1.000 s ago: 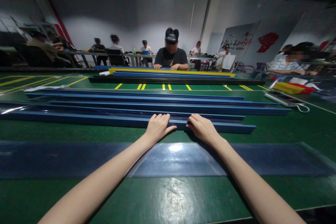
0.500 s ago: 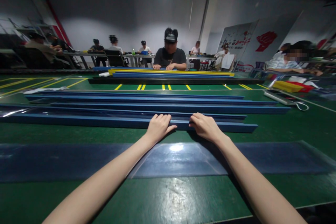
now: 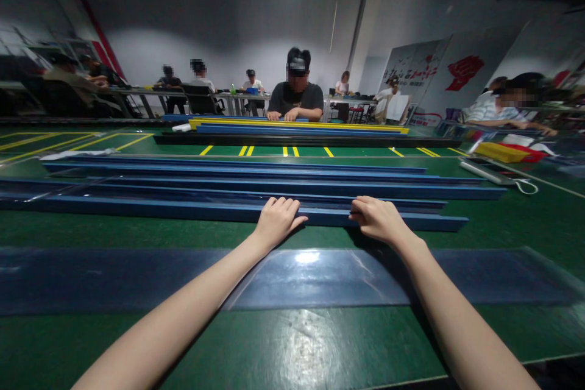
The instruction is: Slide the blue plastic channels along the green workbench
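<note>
A long blue plastic channel strip (image 3: 326, 218) lies across the green table, with a clear film along its trough. My left hand (image 3: 278, 220) curls its fingers over the strip near the middle, the thumb pointing to the right. Farther right, my right hand (image 3: 378, 218) pinches the near wall of the same strip, its fingertips partly hidden. Between the hands the strip's wall is bare. On my side of it, a long clear plastic sheet (image 3: 311, 286) lies flat beneath my forearms.
Beyond the strip lie more blue channel strips (image 3: 297, 186). Farther back are a black strip (image 3: 283, 140) and a yellow strip (image 3: 297, 124), before a seated co-worker (image 3: 296, 94). To the right are a white-edged device with a cord loop (image 3: 493, 173) and a yellow-red item (image 3: 507, 151).
The blue channel strip has slid to the right, and my right hand has moved right with it. My left hand has stayed nearly in place.
</note>
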`<state>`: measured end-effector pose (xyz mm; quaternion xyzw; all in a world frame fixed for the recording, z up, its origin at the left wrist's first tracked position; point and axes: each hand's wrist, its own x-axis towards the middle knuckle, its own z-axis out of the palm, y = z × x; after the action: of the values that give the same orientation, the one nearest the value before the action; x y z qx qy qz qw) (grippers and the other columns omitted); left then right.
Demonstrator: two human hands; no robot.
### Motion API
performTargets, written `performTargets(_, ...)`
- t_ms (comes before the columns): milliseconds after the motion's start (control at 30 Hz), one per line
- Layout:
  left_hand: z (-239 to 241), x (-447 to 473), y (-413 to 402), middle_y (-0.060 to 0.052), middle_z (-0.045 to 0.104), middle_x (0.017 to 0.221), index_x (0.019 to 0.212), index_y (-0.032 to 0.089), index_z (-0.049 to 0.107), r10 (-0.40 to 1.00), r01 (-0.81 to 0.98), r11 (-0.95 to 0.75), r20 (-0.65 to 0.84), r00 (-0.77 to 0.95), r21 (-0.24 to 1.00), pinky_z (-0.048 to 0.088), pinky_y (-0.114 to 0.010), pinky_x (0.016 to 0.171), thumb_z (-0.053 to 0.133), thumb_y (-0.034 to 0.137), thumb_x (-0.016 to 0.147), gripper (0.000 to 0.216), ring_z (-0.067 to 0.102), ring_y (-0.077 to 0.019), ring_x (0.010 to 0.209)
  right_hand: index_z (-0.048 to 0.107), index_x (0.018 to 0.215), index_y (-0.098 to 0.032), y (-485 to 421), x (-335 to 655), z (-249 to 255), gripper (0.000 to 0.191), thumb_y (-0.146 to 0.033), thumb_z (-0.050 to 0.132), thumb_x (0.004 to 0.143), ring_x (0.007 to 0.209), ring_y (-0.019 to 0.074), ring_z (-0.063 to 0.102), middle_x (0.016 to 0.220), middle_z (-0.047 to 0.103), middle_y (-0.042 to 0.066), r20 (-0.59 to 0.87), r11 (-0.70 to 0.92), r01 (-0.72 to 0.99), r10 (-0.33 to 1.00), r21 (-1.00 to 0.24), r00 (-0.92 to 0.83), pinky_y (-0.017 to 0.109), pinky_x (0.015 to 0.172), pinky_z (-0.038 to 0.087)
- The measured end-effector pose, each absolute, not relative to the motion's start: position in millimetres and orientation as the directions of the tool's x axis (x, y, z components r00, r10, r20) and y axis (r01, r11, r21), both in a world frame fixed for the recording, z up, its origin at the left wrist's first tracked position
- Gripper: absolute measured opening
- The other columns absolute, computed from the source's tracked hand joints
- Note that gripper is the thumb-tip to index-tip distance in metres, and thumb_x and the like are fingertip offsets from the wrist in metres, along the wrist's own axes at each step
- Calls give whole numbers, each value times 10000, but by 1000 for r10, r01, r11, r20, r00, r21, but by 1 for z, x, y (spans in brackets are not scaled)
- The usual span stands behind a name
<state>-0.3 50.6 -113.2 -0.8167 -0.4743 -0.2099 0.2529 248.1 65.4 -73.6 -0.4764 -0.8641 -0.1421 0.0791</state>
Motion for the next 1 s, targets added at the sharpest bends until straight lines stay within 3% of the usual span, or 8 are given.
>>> performTargets(400, -114, 0, 51, -57, 603, 756, 800, 161, 543, 668, 883, -404, 583, 463, -238, 291, -313, 643, 369, 473, 860, 362, 518, -192, 725, 516, 743, -195, 65, 247, -74, 110, -266, 449, 795, 748, 153, 543, 804, 597, 23, 278, 514, 847, 801, 135, -531, 243, 552, 287)
performTargets(633, -116, 0, 52, -51, 600, 749, 792, 159, 542, 661, 883, -403, 589, 464, -243, 284, -311, 640, 377, 473, 858, 361, 519, -189, 720, 533, 792, -184, 64, 246, -75, 219, -360, 409, 832, 776, 169, 545, 834, 601, 47, 290, 532, 838, 788, 124, -543, 246, 603, 325)
performTargets(833, -117, 0, 53, -50, 605, 752, 799, 157, 544, 658, 883, -405, 594, 462, -238, 283, -312, 644, 380, 472, 857, 359, 523, -189, 722, 528, 809, -176, 64, 229, -85, 281, -390, 358, 874, 783, 171, 542, 838, 592, 60, 316, 571, 805, 743, 162, -590, 247, 610, 334)
performTargets(1000, -116, 0, 52, -49, 607, 751, 808, 154, 547, 653, 882, -403, 598, 465, -246, 283, -311, 639, 403, 470, 849, 350, 522, -187, 711, 510, 869, -168, 67, 217, -95, 225, -362, 397, 874, 786, 169, 532, 853, 582, 63, 361, 616, 774, 695, 148, -622, 243, 613, 345)
